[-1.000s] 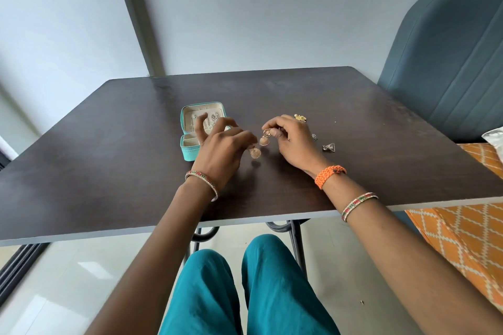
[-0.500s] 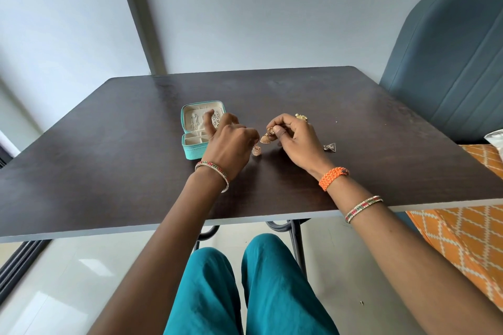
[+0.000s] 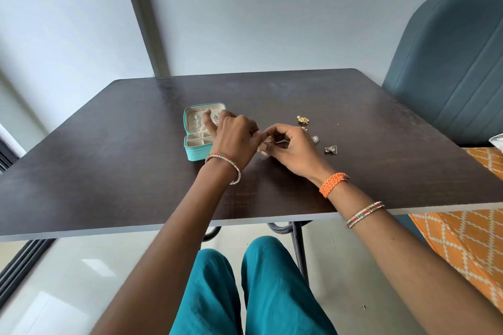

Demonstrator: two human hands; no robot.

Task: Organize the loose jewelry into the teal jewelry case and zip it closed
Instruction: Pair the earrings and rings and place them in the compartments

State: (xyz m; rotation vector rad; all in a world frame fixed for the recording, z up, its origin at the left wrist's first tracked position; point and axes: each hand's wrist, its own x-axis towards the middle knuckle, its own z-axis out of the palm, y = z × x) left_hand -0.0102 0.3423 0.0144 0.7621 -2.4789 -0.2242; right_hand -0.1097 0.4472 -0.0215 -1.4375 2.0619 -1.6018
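The teal jewelry case [image 3: 196, 154] stands open on the dark table [image 3: 114, 160], its cream lid holding silver pieces. Just right of the case, my left hand [image 3: 236, 139] and my right hand [image 3: 292, 149] meet fingertip to fingertip and pinch a pair of small gold dome earrings [image 3: 268, 144] between them. Part of the earrings is hidden by my fingers. Loose pieces lie right of my right hand: a gold cluster earring [image 3: 303, 119], a round silver piece [image 3: 315, 139] and a silver triangle earring [image 3: 331, 149].
A blue-grey padded chair [image 3: 457, 71] stands at the table's right side. Orange patterned fabric [image 3: 468, 239] lies below it at the right. My teal-clad knees [image 3: 253, 294] are under the table's near edge.
Both hands have come closer together and shifted slightly left toward the case. The dome earrings, hanging apart a second ago, are now bunched between my fingertips.
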